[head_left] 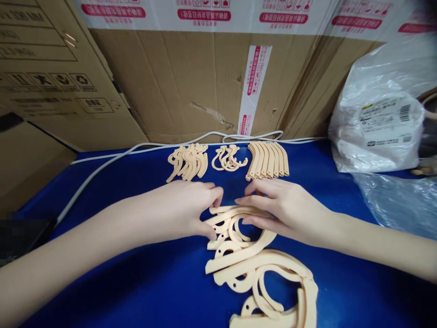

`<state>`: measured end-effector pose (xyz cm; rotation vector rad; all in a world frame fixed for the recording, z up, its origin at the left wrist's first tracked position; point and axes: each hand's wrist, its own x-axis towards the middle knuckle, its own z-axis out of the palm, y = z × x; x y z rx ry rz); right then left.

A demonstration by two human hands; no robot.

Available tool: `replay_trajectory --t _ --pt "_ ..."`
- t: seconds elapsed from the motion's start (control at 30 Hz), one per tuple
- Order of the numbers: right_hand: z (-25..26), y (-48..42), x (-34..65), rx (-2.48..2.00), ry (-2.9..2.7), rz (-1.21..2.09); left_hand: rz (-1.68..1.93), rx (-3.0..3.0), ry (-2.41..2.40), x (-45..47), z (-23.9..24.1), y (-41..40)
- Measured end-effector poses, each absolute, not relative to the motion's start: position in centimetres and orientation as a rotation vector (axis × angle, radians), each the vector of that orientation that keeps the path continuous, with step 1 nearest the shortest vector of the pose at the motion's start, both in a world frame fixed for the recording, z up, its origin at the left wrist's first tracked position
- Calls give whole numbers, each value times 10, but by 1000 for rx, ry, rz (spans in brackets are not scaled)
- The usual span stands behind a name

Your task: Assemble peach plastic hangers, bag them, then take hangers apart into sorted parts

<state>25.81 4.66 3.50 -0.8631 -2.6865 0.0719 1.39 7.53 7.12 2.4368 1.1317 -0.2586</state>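
A loose pile of cream-coloured curved pieces, flat and with small holes, lies on the blue surface in front of me. Some look like hanger arms and others like hooks. At the far left end of the pile is my left hand, thumb and curled fingers apart, near the tips of the upper pieces. My right hand reaches over the pile's upper right edge, its fingers spread and touching or just above a curved piece. Neither hand visibly grips anything, though some fingertips are hidden.
Behind the hands sit a sorted row of curved arms, a small group of hooks and a bundle of mixed pieces. A white cable runs before the cardboard boxes. A plastic bag stands at right.
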Motion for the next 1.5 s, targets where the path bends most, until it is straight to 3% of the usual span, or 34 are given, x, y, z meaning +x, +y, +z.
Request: replay_trajectory --t 0.33,0.5,0.6,0.73,0.93,1.03,1.1,1.3,1.4,1.5 --pt "32 72 236 -975 -2654 372 31 2328 1135 4 62 88" --pt "48 80 239 -1101 -2389 664 472 1754 1200 16 57 96" --pt "58 84 243 -1078 -2301 679 543 1527 1213 22 57 99" --pt "64 84 245 -1107 -2330 477 674 1515 1223 32 62 95" --pt "66 86 240 -1189 -2359 -362 914 1877 1151 49 72 93" --pt "66 89 237 -1251 -2418 -533 892 2121 1233 53 74 90" --pt "68 95 238 -1285 -2468 -361 823 2286 1411 55 76 87" --pt "78 115 261 -1205 -2112 1085 746 2218 1551 20 81 111" --pt "81 116 269 -1148 -1844 1398 548 2080 1590 -16 70 147" --pt "80 113 268 -1104 -1708 1465 465 2050 1644 -39 52 174"
